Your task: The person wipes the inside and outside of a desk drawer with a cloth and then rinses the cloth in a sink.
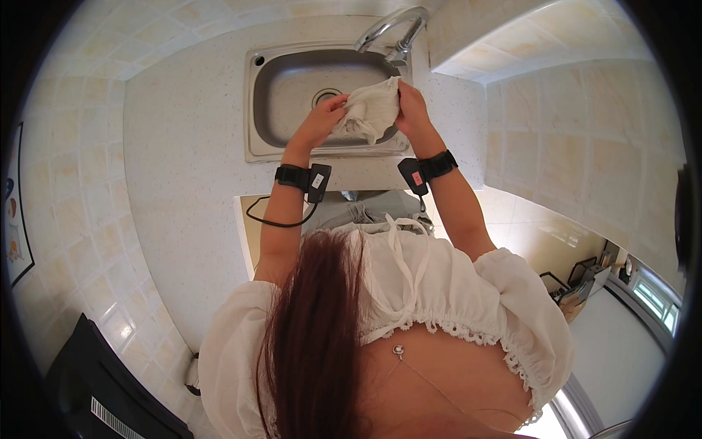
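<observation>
A crumpled off-white cloth (pixel 373 112) is stretched between my two hands over the right part of a stainless steel sink (pixel 285 123). My left hand (pixel 323 122) pinches its left side, near a bunched, rolled part. On the other side, my right hand (pixel 411 108) grips the cloth's right edge; most of those fingers are hidden behind it. Part of the sink's drain (pixel 324 95) shows beyond my left fingers. The chrome faucet (pixel 392 27) arches above the sink's far right corner, and no water is seen running from it.
A speckled pale countertop (pixel 186 164) surrounds the sink and runs down the left. Tiled walls (pixel 554 137) stand at both sides and beyond. Black straps with small devices are on both wrists, a cable (pixel 279 224) looping from the left one. A dark appliance (pixel 104 384) is at lower left.
</observation>
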`<state>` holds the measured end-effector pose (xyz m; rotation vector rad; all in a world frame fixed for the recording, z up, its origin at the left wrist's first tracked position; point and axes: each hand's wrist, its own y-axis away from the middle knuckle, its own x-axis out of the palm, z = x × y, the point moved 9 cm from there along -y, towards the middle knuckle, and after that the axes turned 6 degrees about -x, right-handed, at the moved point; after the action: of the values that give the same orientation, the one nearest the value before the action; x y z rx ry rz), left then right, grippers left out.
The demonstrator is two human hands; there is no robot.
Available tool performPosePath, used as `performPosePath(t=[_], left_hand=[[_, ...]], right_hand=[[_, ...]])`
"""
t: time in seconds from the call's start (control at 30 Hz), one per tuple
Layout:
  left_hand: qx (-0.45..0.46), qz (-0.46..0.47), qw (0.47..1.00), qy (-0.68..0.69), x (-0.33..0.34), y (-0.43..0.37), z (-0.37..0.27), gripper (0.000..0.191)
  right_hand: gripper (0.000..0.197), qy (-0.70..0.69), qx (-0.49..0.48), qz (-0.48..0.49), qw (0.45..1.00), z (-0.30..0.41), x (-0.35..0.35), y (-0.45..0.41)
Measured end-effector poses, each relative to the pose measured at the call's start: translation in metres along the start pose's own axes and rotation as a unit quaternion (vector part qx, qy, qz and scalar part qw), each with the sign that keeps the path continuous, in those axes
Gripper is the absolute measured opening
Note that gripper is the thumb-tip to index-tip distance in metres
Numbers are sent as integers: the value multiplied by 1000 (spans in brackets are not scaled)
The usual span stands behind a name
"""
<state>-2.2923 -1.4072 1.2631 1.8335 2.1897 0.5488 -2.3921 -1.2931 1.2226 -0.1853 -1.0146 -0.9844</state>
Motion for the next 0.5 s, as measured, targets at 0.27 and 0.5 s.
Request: performPosePath(t=[0.27,0.5], left_hand=[[-79,-90,990,72,65,24,6,27],[-15,-119,988,102,117,39,-10,41]], right_hand=[[31,-122,129,26,984,20,-11,59],[38,109,46,67,991,34,-12,106]])
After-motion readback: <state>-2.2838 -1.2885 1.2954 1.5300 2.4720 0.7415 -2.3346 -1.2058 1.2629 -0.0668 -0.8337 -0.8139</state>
